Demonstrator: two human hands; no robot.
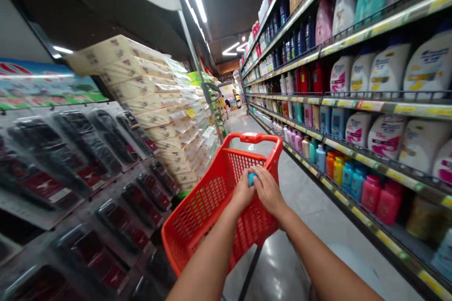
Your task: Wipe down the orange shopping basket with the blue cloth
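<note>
My left hand (243,192) and my right hand (269,192) come together over a red plastic shopping basket (201,211) with perforated walls. Between them shows a small patch of a blue object (252,179); most of it is covered by my fingers, so its kind is hidden. Both hands are closed, the left wrapped about the blue object and the right with curled fingers pressed against it. The basket sits tilted in view, with a raised red handle (249,138) at its far end.
On the right, long shelves (374,103) carry shampoo bottles and other coloured bottles. To the left hang black packaged goods (84,150), beside tall stacks of cream boxes (151,99). A grey floor aisle (243,122) runs ahead, with a person (226,102) far off.
</note>
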